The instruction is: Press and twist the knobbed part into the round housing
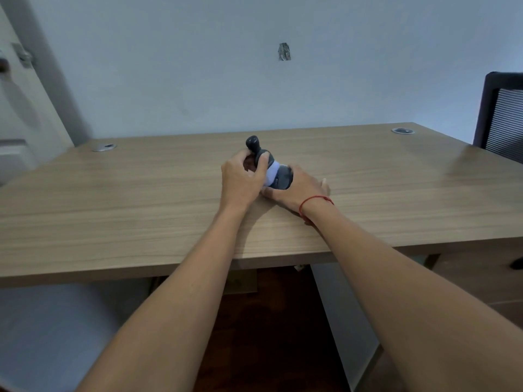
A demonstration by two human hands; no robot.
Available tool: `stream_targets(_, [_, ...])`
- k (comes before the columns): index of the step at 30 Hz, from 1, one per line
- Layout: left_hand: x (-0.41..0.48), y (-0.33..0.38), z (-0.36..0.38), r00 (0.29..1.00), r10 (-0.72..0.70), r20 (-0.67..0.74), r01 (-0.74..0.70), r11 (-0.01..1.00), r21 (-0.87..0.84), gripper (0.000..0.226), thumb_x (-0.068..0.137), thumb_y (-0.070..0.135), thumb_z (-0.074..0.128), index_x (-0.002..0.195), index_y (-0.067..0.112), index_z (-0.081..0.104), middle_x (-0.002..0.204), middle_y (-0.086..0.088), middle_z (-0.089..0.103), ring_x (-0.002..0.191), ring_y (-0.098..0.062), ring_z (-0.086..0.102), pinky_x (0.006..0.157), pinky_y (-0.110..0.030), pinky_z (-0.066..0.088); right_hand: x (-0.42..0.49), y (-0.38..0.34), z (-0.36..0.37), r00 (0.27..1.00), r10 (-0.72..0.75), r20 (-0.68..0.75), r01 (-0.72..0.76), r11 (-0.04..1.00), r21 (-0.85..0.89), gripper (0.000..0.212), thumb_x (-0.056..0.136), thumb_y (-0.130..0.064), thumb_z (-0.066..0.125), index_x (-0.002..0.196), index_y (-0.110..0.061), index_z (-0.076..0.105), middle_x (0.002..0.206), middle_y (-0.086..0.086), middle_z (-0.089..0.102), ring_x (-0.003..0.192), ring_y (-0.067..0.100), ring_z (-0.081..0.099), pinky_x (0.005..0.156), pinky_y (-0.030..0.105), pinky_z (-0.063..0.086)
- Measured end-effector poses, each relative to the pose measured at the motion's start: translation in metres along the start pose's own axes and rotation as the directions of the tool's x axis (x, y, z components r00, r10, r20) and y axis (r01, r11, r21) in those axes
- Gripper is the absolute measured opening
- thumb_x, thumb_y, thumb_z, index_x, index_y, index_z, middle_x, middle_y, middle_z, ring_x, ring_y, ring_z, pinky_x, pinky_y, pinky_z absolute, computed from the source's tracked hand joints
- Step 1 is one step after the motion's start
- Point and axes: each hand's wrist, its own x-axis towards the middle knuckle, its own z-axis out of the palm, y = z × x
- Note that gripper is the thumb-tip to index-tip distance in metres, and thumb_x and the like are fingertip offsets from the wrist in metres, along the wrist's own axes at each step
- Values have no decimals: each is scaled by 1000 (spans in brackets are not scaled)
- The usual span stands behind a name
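Centrally on the wooden counter [141,210]: a small dark grey gadget [264,162] with a knobbed stem and a pale lilac band, tilted. Left hand [240,179] wrapped round its upper part, fingers [261,165] curled and grasping it. Right hand [297,188], red thread bracelet [315,200] at the wrist, cupping the grey base, fingers hidden behind. Black mesh chair [503,114] far right.

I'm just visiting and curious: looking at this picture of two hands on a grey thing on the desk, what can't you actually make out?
- Head view: what the grey object is; the left hand and right hand cover much of it.
- Its underside and whether it touches the desk: hidden by the hands.
- The right hand's fingertips: tucked behind the object.
- The chair: cut off by the right edge.
- The wall mark: too small.
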Motion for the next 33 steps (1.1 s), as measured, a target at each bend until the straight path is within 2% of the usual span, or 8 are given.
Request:
stream_targets(4, [0,-3,0,1000,6,-11,-4,987,160,31,84,30,61,69,3,59,63,-10,64,62,-27,59,58,-36,48,-2,-2,-2,1000,-1,-10,1,1000,29,71,70,-74,62,127,-32,53,123,-4,66,120,23,58,119,53,15])
stream_targets(7, [-2,5,-1,997,59,-46,-56,996,68,31,84,25,62,62,5,52,54,-8,55,53,-24,50,52,-32,38,-2,-1,-3,1000,-15,4,15,1000,7,63,71,-73,63,119,-32,53,122,-5,66,119,22,58,118,53,17])
stream_targets(9, [-3,5,-1,997,70,-29,-70,997,21,32,84,24,64,64,2,54,55,-12,57,53,-26,52,52,-34,41,-2,-1,-3,1000,-19,10,19,1000,1,63,72,-72,64,118,-31,52,123,-4,65,120,22,57,118,53,18])
stream_targets(13, [0,-3,1,1000,-5,5,4,991,137,30,85,26,62,68,2,56,62,-13,59,61,-30,54,58,-36,44,-2,-3,-3,1000,-10,-8,10,999,39,53,72,-70,64,110,-35,54,116,-5,67,115,20,59,119,53,14])
stream_targets(18, [-2,4,0,1000,26,-3,-26,999,-32,27,88,25,62,77,1,63,69,-13,67,66,-25,63,63,-34,49,-4,-3,-3,1000,-26,13,26,1000,-10,64,72,-77,57,118,-34,53,116,-7,66,116,21,58,117,54,18])
stream_targets(23, [0,-3,1,998,-64,-11,65,981,183,24,88,24,60,80,2,63,79,-17,67,77,-33,61,69,-40,50,-3,-5,-2,1000,-18,-12,18,999,-28,62,74,-72,55,123,-33,52,118,-4,68,117,24,60,117,55,15])
stream_targets(28, [-3,6,0,999,42,-22,-42,999,2,28,87,25,62,72,2,59,63,-10,62,61,-23,58,59,-32,46,-3,-3,-1,1000,-24,21,25,998,-63,68,76,-72,55,129,-30,49,123,-2,66,121,25,58,117,56,15])
stream_targets(33, [0,-4,2,999,-53,-11,54,980,194,28,86,27,60,73,2,61,72,-15,66,70,-30,60,62,-35,44,-3,-5,-1,1000,-13,0,13,999,-51,65,75,-67,55,125,-26,51,115,-1,68,113,25,60,117,54,20])
